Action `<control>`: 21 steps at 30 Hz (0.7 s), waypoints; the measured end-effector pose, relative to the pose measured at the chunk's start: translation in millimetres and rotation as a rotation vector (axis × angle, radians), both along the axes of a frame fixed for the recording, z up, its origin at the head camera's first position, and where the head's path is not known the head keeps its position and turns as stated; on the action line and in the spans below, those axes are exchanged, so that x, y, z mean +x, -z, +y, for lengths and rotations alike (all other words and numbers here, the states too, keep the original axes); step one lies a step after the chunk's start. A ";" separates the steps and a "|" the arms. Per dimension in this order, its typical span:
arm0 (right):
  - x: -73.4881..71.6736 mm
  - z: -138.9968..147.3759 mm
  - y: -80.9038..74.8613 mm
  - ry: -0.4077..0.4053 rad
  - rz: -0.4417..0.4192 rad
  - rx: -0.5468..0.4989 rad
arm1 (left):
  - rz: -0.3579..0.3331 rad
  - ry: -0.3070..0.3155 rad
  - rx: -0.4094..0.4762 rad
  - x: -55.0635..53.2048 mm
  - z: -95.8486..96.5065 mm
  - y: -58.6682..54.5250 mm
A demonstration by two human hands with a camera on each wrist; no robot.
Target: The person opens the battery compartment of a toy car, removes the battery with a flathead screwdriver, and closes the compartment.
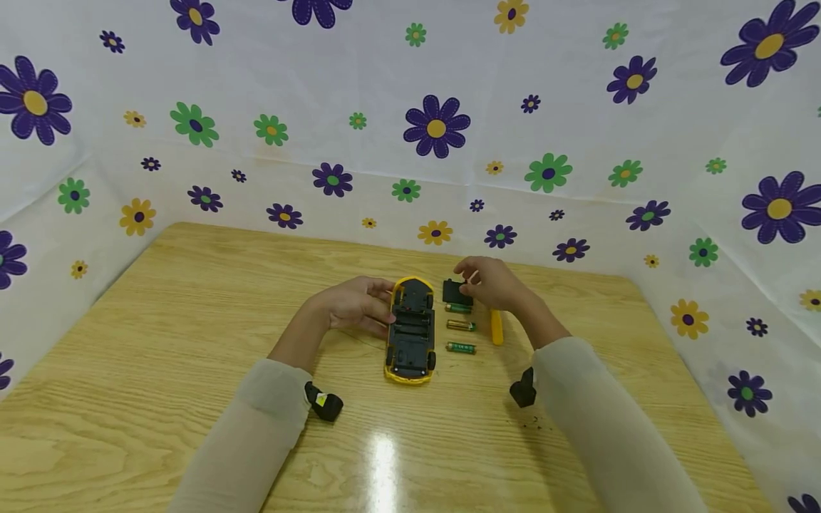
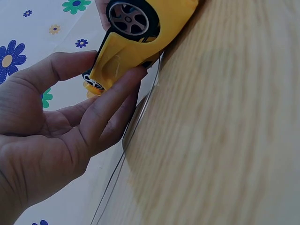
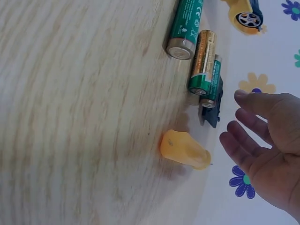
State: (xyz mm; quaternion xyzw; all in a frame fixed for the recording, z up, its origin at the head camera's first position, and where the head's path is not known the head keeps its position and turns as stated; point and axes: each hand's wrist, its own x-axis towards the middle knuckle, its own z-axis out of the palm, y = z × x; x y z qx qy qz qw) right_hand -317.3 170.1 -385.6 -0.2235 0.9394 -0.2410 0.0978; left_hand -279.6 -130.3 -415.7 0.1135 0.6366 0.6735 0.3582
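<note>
A yellow toy car (image 1: 412,335) lies upside down on the wooden table, its black underside and an uncovered battery bay facing up. My left hand (image 1: 351,305) grips the car's left side; in the left wrist view the thumb is at the underside edge and fingers (image 2: 110,105) lie along the yellow body (image 2: 122,58). My right hand (image 1: 494,283) hovers by a black battery cover (image 1: 454,293), fingers loosely bent around nothing. In the right wrist view that hand (image 3: 267,140) shows a gap to the cover (image 3: 213,112).
Three AA-size batteries, a green one (image 1: 461,348), a gold-and-green one (image 1: 460,325) and another green one (image 1: 458,308), lie in a column right of the car. A yellow-handled tool (image 1: 497,328) lies beyond them. Flower-printed cloth (image 1: 359,149) stands behind the table.
</note>
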 end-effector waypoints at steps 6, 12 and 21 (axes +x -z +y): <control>-9.9 -1.6 7.4 0.046 -0.020 0.014 | -0.008 -0.009 -0.003 -1.0 -0.3 1.1; -14.3 -0.8 10.0 0.057 -0.075 0.053 | -0.007 -0.006 -0.002 -0.9 0.3 1.5; -17.6 -1.0 13.8 0.051 -0.104 0.046 | -0.014 -0.009 -0.004 -0.9 0.5 1.5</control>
